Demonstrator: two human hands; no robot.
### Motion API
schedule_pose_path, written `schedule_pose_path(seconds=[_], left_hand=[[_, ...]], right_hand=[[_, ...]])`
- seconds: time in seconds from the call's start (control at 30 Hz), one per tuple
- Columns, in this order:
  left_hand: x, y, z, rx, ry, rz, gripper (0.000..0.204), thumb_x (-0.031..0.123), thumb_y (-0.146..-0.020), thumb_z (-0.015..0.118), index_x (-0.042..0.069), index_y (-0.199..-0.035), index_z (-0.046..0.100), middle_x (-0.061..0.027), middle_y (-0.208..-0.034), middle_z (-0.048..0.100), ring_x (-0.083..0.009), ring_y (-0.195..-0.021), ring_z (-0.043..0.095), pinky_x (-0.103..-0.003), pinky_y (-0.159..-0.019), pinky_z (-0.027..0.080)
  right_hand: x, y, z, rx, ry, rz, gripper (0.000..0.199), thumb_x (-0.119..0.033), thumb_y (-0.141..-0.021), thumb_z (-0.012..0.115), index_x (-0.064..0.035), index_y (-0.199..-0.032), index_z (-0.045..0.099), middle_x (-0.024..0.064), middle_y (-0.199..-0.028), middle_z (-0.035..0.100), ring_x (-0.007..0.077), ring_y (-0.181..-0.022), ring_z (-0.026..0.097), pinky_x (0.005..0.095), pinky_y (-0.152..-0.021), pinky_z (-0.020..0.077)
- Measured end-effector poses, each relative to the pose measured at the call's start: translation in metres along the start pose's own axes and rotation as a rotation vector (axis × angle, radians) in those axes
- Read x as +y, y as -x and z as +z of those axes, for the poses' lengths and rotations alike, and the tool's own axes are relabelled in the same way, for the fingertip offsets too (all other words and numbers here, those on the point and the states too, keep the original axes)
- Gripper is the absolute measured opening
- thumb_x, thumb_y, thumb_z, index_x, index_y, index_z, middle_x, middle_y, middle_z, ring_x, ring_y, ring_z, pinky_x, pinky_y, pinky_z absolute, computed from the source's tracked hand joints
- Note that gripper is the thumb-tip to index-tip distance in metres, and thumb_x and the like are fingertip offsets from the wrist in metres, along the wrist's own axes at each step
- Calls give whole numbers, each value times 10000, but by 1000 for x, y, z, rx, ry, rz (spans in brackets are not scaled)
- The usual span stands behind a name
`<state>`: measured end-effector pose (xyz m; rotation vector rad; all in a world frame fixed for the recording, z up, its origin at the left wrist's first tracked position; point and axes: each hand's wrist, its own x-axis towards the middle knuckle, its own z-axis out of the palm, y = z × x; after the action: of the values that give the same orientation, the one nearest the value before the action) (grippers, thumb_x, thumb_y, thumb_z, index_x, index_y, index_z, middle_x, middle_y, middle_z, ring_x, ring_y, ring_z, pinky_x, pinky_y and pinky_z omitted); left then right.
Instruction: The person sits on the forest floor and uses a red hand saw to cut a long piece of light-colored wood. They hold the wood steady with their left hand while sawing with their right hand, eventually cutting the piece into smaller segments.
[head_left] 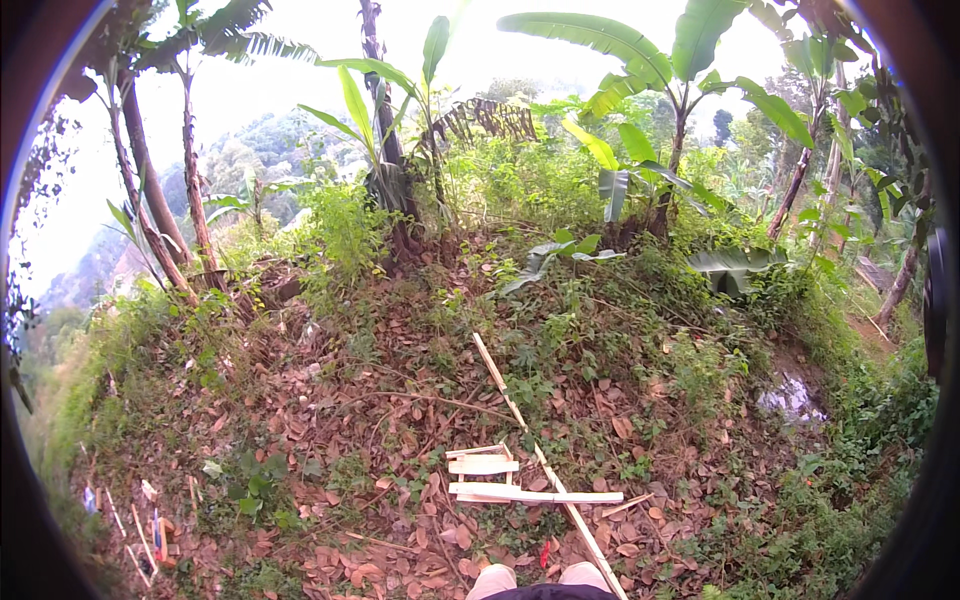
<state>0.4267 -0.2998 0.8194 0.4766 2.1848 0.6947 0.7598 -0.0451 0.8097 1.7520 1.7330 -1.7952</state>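
Observation:
Neither of my hands shows; only my legs in light trousers [492, 581] and dark clothing come in at the lower edge. Just ahead of them, on the leaf-covered ground, lies a small frame of pale wooden slats [483, 466]. A longer flat slat [585, 497] runs along its near side and reaches out to the right. It meets a long thin wooden strip [510, 402], which slants from the middle of the slope down to my right leg. Near my legs is a small red object [545, 553], too small to make out.
Wood pieces [140, 530] and an orange-and-blue item [159, 537] lie at the lower left. The ground rises ahead under dry leaves and low weeds. Banana plants [678, 130] and trunks [190, 170] stand along the top. A pale shiny patch [793, 398] lies at the right.

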Motion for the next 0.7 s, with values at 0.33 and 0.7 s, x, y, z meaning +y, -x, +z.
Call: schedule_pose_path(seconds=[0.33,0.7], left_hand=[[-4,17,-25,-237,18,-69,358,362,-890,574,79,-1059,715,-176,-970,717,-309,-942,680,-395,-871,509],[-5,18,-61,-807,-631,-25,326,364,-842,593,123,-958,780,-171,-982,742,-326,-997,699,-394,-922,526]], right_hand=[[16,2,-6,-65,54,26,266,-262,-921,648,-13,-902,739,61,-800,716,107,-770,651,271,-743,512],[-39,42,-27,-319,13,-347,234,-219,-896,742,-52,-1059,729,32,-952,739,119,-878,678,286,-818,537]])
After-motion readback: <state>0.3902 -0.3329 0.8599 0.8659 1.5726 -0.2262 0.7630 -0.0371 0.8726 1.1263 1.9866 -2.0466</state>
